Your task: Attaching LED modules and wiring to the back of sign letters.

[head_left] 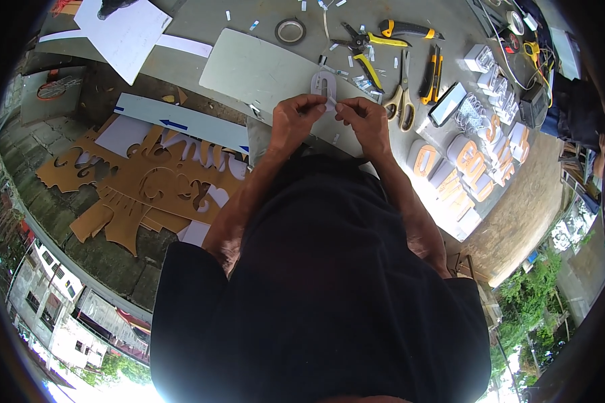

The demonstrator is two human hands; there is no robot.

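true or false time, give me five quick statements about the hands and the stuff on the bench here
1. Both hands, the left hand and the right hand, pinch a small white strip between them. True.
2. The grey letter-shaped cutout lies just beyond the fingertips. True.
3. The yellow-handled pliers are in the right hand. False: they lie on the grey bench, untouched.
4. The roll of tape sits on the person's right, beside the orange letters. False: it lies at the far side of the bench, left of the pliers.
5. The scissors with pale handles lie to the right of the hands. True.
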